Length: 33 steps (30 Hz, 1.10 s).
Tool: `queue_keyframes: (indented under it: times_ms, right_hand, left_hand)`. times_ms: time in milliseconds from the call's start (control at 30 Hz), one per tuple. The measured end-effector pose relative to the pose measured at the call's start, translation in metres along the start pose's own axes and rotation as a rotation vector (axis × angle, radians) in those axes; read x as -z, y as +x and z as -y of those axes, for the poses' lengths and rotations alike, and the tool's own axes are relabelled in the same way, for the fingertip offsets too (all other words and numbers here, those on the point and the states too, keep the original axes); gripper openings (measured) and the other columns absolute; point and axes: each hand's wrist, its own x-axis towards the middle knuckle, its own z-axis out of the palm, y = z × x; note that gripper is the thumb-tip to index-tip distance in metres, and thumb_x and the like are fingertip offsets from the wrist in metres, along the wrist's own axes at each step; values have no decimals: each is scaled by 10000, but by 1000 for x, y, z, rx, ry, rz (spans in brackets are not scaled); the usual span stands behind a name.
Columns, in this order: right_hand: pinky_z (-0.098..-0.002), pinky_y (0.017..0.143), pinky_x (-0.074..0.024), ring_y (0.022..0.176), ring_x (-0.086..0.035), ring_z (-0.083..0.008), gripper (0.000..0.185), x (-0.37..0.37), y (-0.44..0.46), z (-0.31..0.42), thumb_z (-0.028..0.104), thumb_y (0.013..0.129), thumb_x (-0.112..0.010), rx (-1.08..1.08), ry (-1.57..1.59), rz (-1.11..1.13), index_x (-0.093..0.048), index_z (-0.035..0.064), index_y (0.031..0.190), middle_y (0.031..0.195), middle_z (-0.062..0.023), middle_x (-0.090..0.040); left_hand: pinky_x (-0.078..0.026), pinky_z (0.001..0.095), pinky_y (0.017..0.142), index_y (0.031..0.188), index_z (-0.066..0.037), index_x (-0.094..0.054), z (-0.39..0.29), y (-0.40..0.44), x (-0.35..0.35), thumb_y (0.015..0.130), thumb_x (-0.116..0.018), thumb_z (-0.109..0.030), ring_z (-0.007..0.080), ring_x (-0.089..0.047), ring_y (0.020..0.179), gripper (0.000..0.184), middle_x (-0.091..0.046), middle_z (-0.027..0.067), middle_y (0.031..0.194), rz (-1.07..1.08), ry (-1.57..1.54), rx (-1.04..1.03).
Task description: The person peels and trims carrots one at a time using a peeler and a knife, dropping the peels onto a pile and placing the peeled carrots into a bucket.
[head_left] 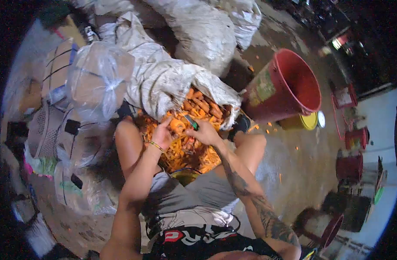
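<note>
My left hand (162, 135) is closed around an orange carrot (177, 126) between my knees. Close against it, my right hand (203, 133) grips a small green-and-dark peeler (192, 122), whose blade is too blurred to make out. Orange peelings (174, 157) lie heaped beneath both hands. Just beyond them, a white woven sack (163, 84) lies on its side with its mouth towards me. Many whole carrots (202, 105) show inside that mouth.
To the right a tall red bucket (267, 89) leans, with a yellow bucket (309, 121) behind it. More full sacks (202, 32) stand at the back. Plastic-wrapped boxes (98, 71) are stacked at left. Orange scraps dot the wet floor (280, 160).
</note>
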Motion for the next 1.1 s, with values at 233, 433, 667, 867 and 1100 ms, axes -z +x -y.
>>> queue_keyframes:
  times_ms: [233,433,667,867,1100]
  right_hand:
    - [-482,749,-529,840,-681,-434,764,-9,4,16,596,710,-806,-15,-7,-30,-637,-37,1102,847,-252,-690]
    - [-481,729,-533,828,-686,-423,731,-11,7,16,572,668,-854,-18,-73,-118,-636,-20,1039,864,-243,-699]
    - [-477,808,-546,952,-684,-439,991,-18,6,20,663,583,-854,-47,-132,-160,-589,-51,1217,998,-282,-698]
    - [-482,791,-552,921,-687,-445,971,-14,7,23,679,636,-815,-72,-154,-154,-590,-68,1214,964,-298,-693]
    - [-482,669,-522,752,-676,-434,712,-12,4,31,609,757,-754,30,-212,-199,-667,-47,1020,723,-265,-656]
  left_hand:
    - [-557,461,896,1302,-146,-573,-4,-16,-27,1018,-537,-340,233,-634,1125,346,-652,49,1238,11,-22,-12]
    - [-600,405,782,1224,-89,-612,-6,-15,-25,998,-593,-335,223,-673,1021,335,-680,92,1154,29,-47,-17]
    - [-617,360,683,1210,-63,-623,-4,-19,-29,976,-641,-304,198,-681,977,336,-689,68,1097,-12,-68,-8]
    - [-602,333,649,1205,-69,-630,-2,-12,-26,990,-615,-290,195,-680,967,309,-695,78,1088,8,-35,-46]
    - [-562,296,778,1282,-126,-585,2,-13,-22,988,-601,-304,170,-648,1059,345,-663,33,1213,22,-28,-19]
